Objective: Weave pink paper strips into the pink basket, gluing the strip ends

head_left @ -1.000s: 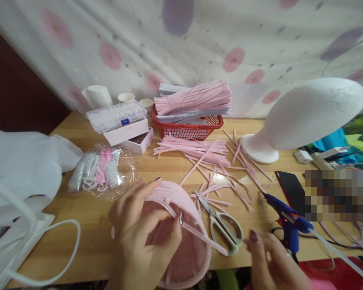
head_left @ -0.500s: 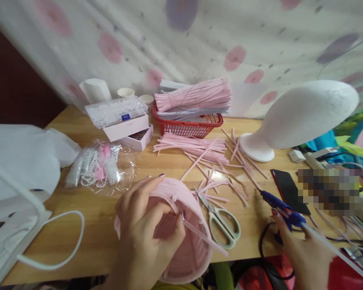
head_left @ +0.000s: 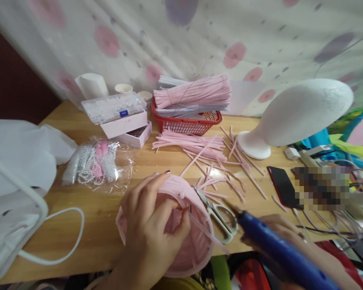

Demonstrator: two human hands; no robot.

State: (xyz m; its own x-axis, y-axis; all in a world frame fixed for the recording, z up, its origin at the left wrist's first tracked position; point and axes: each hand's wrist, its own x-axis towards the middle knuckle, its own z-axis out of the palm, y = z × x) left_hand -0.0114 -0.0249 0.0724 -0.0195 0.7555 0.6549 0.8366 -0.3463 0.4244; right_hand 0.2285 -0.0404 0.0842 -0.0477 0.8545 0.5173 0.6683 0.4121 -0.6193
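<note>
My left hand (head_left: pixel 151 227) grips a round pink bowl-shaped piece (head_left: pixel 196 245) made of coiled pink strips, thumb pressing a loose strip against its rim. My right hand (head_left: pixel 278 233) is closed on a blue glue gun (head_left: pixel 275 249), its nozzle pointing left toward the pink piece, just above the scissors (head_left: pixel 218 215). The scissors lie on the wooden table (head_left: pixel 87 225) right of the pink piece. The gun is blurred by motion.
Loose pink strips (head_left: pixel 199 147) lie mid-table before a red basket (head_left: pixel 184 123) holding more. A white foam head form (head_left: pixel 293 112) stands at the right, a phone (head_left: pixel 281 185) and cables beside it. Bead boxes (head_left: pixel 121 117), a bagged bead bundle (head_left: pixel 93 165) and white fabric (head_left: pixel 18 161) sit left.
My right hand reached to the glue gun on the table, took hold of it and lifted it left toward the pink piece. My left hand kept its hold.
</note>
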